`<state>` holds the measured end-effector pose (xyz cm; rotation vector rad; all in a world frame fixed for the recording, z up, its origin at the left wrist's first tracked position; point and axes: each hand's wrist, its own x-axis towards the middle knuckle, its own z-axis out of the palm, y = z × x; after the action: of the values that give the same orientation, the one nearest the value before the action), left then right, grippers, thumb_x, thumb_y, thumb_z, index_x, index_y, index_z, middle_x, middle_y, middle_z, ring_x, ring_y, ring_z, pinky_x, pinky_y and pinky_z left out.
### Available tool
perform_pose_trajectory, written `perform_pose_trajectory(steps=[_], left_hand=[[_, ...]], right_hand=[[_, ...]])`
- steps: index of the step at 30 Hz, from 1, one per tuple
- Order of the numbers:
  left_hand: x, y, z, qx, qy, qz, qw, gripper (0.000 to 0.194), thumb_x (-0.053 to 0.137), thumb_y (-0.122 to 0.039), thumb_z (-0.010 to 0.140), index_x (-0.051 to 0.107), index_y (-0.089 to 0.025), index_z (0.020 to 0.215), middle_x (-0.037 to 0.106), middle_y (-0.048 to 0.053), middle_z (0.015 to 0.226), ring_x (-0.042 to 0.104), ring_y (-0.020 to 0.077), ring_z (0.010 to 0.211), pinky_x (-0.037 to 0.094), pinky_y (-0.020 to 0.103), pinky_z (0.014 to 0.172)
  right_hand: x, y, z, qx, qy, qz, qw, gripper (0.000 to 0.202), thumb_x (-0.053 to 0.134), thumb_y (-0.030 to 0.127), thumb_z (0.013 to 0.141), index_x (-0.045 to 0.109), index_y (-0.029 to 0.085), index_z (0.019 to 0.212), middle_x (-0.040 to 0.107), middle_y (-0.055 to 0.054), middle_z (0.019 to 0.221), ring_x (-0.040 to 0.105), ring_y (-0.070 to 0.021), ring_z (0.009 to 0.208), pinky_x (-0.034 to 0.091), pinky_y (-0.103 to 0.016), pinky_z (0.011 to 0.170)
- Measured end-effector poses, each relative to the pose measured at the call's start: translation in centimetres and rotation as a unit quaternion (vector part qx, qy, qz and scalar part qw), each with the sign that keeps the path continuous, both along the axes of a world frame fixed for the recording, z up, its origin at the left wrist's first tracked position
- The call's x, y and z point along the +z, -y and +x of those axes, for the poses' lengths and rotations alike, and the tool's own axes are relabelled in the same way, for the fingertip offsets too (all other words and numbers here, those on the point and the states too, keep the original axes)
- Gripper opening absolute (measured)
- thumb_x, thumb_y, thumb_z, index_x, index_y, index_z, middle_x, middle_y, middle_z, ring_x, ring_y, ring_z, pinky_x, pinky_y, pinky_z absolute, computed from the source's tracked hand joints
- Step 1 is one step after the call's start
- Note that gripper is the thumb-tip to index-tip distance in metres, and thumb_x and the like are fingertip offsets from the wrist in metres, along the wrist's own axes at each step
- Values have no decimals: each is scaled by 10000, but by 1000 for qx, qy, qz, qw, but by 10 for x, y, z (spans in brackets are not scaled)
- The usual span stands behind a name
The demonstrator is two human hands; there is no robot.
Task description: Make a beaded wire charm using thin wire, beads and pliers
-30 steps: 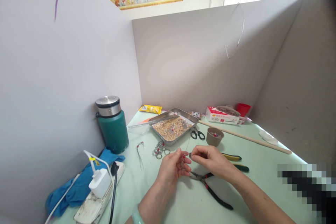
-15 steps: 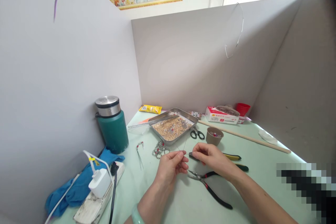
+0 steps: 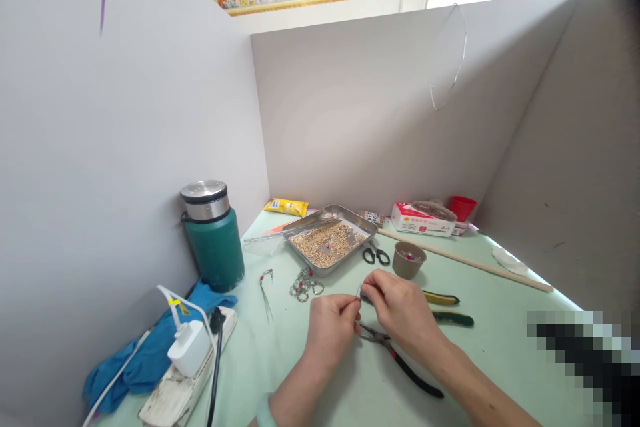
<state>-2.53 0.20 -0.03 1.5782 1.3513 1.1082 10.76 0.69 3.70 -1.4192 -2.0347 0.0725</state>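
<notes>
My left hand [image 3: 334, 323] and my right hand [image 3: 400, 303] meet over the table, fingertips pinched close together. Between them shows a thin wire [image 3: 359, 289], its lower end lost among the fingers. Just below lie black-handled pliers [image 3: 385, 340], partly covered by my right hand. A second tool with yellow-and-green handles [image 3: 453, 318] sticks out from behind that hand. To the left rest a heap of beaded wire rings [image 3: 303, 285] and a bundle of wires with red beads [image 3: 267, 290]. A metal tray [image 3: 325, 272] of gold beads stands beyond.
A brown cup [image 3: 409, 260] holds beads, with black scissors [image 3: 376, 255] beside it. A wooden rod [image 3: 470, 261] crosses the right side. At left stand a green flask [image 3: 214, 240] and a power strip [image 3: 185, 373] on a blue cloth [image 3: 125, 363]. Grey partitions enclose the table.
My left hand has turned over, its back now upward, and moved slightly right. My right hand has come closer to it, and the wire now runs between both pinches.
</notes>
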Motion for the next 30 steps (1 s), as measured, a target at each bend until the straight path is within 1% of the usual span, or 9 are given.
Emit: perform_pose_trajectory(steps=[4, 6, 9, 11, 17, 20, 23, 25, 30], left_hand=[[3, 6, -1, -10, -119, 97, 988, 304, 429, -234, 766, 572, -178, 504, 554, 2, 481, 483, 111, 487, 335, 228, 543], [4, 6, -2, -2, -138, 101, 985, 298, 409, -220, 775, 584, -183, 536, 560, 3, 497, 481, 112, 494, 324, 225, 542], [3, 4, -3, 20, -138, 74, 987, 307, 384, -218, 787, 583, -187, 555, 550, -1, 478, 478, 112, 484, 315, 218, 530], [2, 3, -2, 28, -139, 63, 988, 309, 381, -216, 789, 572, -186, 548, 546, -3, 472, 479, 110, 478, 314, 215, 528], [3, 5, 0, 27, -133, 70, 988, 280, 408, -208, 777, 558, -182, 542, 554, 5, 503, 485, 105, 466, 325, 218, 520], [3, 4, 1, 23, -65, 26, 997, 270, 439, -237, 764, 547, -179, 524, 530, -1, 462, 476, 102, 412, 344, 223, 484], [1, -1, 1, 25, 71, -81, 994, 223, 490, -291, 737, 562, -165, 567, 533, -3, 472, 473, 103, 361, 352, 223, 404], [0, -5, -1, 26, 174, -132, 976, 191, 545, -315, 706, 578, -142, 632, 542, 0, 509, 497, 110, 376, 374, 225, 384], [3, -7, -7, 26, 369, -162, 915, 222, 635, -298, 668, 592, -92, 738, 555, 7, 577, 512, 86, 438, 416, 210, 423]], right_hand=[[-1, -2, -2, 17, -37, -42, 998, 186, 421, 259, 814, 531, 202, 676, 606, -5, 615, 556, -155, 580, 360, -256, 552], [0, -3, -2, 41, -100, -94, 990, 211, 399, 282, 828, 550, 208, 700, 607, 6, 588, 568, -143, 540, 393, -251, 557], [5, -2, -1, 66, -192, -151, 967, 199, 386, 308, 835, 560, 216, 867, 648, 8, 670, 594, -130, 531, 441, -248, 586], [7, 0, -1, 67, -214, -153, 962, 189, 425, 337, 818, 541, 218, 909, 658, 3, 716, 598, -131, 544, 451, -248, 582], [6, 2, -6, 43, -185, -111, 975, 187, 464, 360, 794, 532, 216, 695, 602, 15, 586, 552, -135, 518, 411, -238, 517], [3, 0, -6, 45, -185, -117, 975, 172, 448, 322, 802, 522, 215, 688, 574, 31, 524, 544, -132, 494, 394, -238, 519], [-1, -2, -4, 44, -193, -110, 974, 164, 440, 302, 808, 508, 212, 690, 564, 33, 514, 545, -136, 501, 391, -247, 538], [-6, -4, -4, 43, -214, -114, 969, 176, 433, 308, 819, 499, 210, 688, 572, 30, 524, 553, -137, 512, 397, -251, 554], [-18, -2, -12, 44, -283, -116, 951, 209, 429, 348, 838, 481, 206, 693, 587, 19, 553, 556, -135, 523, 408, -253, 566]])
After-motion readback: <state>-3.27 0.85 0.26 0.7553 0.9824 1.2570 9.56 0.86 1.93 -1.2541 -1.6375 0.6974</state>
